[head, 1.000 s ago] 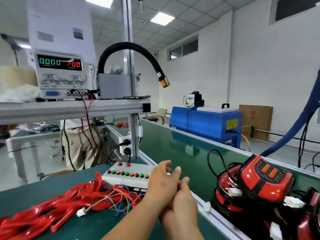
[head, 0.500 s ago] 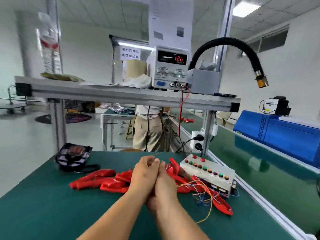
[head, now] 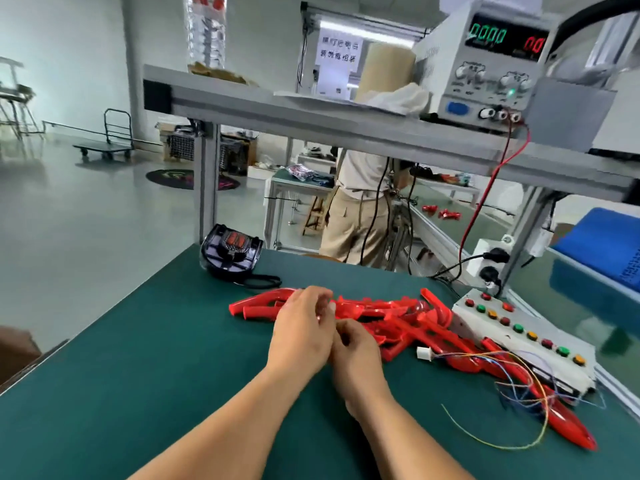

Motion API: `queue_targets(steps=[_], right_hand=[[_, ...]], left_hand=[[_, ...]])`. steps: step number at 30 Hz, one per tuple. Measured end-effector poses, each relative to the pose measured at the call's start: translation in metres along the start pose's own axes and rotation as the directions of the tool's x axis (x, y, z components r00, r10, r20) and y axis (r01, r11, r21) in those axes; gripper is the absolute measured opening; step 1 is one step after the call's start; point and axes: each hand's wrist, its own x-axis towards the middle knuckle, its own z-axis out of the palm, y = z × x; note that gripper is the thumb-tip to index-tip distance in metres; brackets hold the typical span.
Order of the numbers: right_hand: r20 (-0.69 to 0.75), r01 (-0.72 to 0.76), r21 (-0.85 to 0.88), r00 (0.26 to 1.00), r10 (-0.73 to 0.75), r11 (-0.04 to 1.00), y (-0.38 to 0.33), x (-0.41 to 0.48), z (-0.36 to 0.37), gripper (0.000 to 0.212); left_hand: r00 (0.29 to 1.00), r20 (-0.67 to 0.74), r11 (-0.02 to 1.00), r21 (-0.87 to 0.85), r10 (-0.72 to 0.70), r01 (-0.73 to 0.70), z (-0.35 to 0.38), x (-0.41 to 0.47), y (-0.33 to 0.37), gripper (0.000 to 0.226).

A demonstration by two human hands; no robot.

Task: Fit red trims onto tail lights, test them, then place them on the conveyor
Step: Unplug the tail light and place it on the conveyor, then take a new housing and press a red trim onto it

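A pile of red trims [head: 398,318] lies on the green table [head: 138,358], just beyond my hands. My left hand [head: 303,329] hovers at the pile's left end, fingers loosely apart and holding nothing I can see. Touching it on the right, my right hand [head: 356,362] has its fingers curled in, and I see nothing in it. One dark tail light [head: 233,251] with a red centre sits at the table's far edge. A white test box [head: 526,336] with coloured buttons lies to the right, its white connector [head: 424,354] and loose wires beside the trims.
A power supply [head: 491,64] stands on the overhead shelf [head: 311,114], red lead hanging down. The conveyor [head: 575,306] runs along the right, with a blue machine [head: 609,244] past it. Another person [head: 360,209] stands behind the table.
My view has swung left from the conveyor to the table. My pressed-together hands have come down by the trim pile and loosened a little. The supply's display changed from 12.0 to zeros.
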Motion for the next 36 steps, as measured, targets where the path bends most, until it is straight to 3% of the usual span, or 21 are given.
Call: queue_targets(steps=[3,6,10,15,21,24,26,32,36], right_hand=[[0.013,0.032,-0.079,0.999,-0.031,0.996,0.002,-0.002,-0.001,0.02],[0.025,0.057,-0.135,0.998,-0.054,0.989,0.006,0.001,-0.001,0.019],[0.034,0.067,-0.16,0.997,-0.062,0.985,0.008,0.001,-0.001,0.017],[0.035,0.069,-0.17,0.997,-0.064,0.983,0.007,0.002,0.0,0.015],[0.039,0.07,-0.158,0.997,-0.065,0.985,0.009,0.001,0.001,0.017],[0.052,0.061,-0.14,0.997,-0.054,0.988,0.009,0.001,0.002,0.019],[0.057,0.069,-0.15,0.997,-0.061,0.986,0.01,0.001,0.002,0.02],[0.069,0.101,-0.17,0.994,-0.091,0.98,0.01,0.001,0.001,0.02],[0.065,0.103,-0.139,0.993,-0.095,0.985,0.007,-0.001,-0.002,0.02]], left_hand=[[0.98,-0.164,0.993,-0.056,-0.11,0.102,-0.013,0.024,-0.013,0.017],[0.916,-0.276,0.957,-0.097,-0.291,0.274,-0.033,0.051,-0.037,0.018],[0.772,-0.401,0.869,-0.194,-0.494,0.455,-0.059,0.088,-0.08,0.02],[0.642,-0.399,0.746,-0.208,-0.655,0.632,-0.07,0.114,-0.12,0.048],[0.692,-0.23,0.729,-0.176,-0.684,0.662,-0.069,0.137,-0.132,0.047],[0.683,-0.135,0.687,-0.296,-0.718,0.664,-0.071,0.149,-0.136,0.023],[0.667,-0.079,0.626,-0.441,-0.741,0.643,-0.073,0.152,-0.136,0.008],[0.684,0.051,0.438,-0.733,-0.728,0.521,-0.08,0.14,-0.107,0.016],[0.733,0.161,0.247,-0.875,-0.661,0.416,-0.082,0.121,-0.059,0.012]])
